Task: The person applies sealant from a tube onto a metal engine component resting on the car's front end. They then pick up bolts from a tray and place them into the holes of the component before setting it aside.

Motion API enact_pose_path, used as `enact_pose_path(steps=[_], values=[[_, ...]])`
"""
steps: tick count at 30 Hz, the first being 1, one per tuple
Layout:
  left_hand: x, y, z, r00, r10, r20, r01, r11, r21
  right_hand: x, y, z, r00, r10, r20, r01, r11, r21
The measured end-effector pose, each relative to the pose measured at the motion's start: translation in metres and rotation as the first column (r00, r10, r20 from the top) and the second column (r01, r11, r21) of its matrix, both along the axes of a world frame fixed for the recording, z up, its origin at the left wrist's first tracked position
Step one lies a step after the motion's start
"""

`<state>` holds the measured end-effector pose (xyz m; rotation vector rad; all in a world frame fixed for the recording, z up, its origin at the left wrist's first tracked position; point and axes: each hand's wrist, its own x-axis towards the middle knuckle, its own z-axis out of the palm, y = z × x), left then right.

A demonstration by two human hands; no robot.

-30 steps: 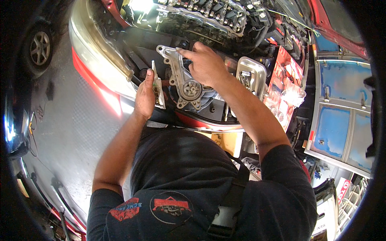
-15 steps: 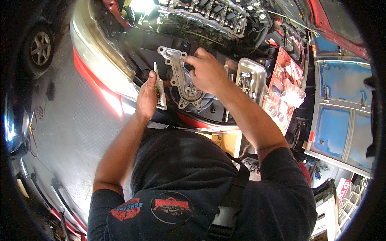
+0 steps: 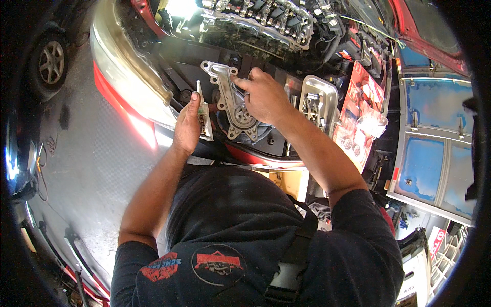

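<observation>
My left hand (image 3: 187, 125) grips a white tube with a long pointed nozzle (image 3: 204, 123), thumb pressed along its side. My right hand (image 3: 266, 97) has its index finger reaching onto the upper part of a cast metal housing (image 3: 240, 126), touching its flanged rim, with the other fingers bent and holding nothing visible. The housing has several bolt holes and a round pump section at its lower end, resting over a bluish cloth at the front of a car's engine bay. A metal tray (image 3: 319, 87) of small parts sits right of my right hand.
An exposed cylinder head (image 3: 255, 20) is at the top. A red packaged item (image 3: 350, 102) lies at the right. The headlight (image 3: 123, 61) and red bumper edge border the left. A wheel (image 3: 51, 61) is beyond the floor; blue panels (image 3: 424, 163) stand at far right.
My right index finger has moved downward along the housing's upper rim. My left hand and tube appear slightly lower, still held the same way.
</observation>
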<state>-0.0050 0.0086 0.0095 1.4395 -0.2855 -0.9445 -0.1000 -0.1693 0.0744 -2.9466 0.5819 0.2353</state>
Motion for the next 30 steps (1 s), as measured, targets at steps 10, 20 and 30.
enact_pose_path(steps=[10, 20, 30], values=[[0.002, 0.005, 0.002, 0.996, -0.045, -0.071, 0.05, 0.997, 0.064, 0.016, 0.005, -0.002, 0.996, -0.081, 0.027, 0.079, 0.995, 0.059], [0.0, 0.005, 0.003, 1.0, -0.025, -0.014, 0.026, 0.999, 0.035, -0.016, 0.009, 0.002, 1.0, 0.028, 0.001, -0.028, 0.998, 0.061], [-0.003, 0.007, -0.001, 0.996, -0.006, 0.084, -0.002, 0.996, 0.093, -0.014, 0.012, 0.003, 0.992, 0.092, -0.092, -0.103, 0.986, -0.128]])
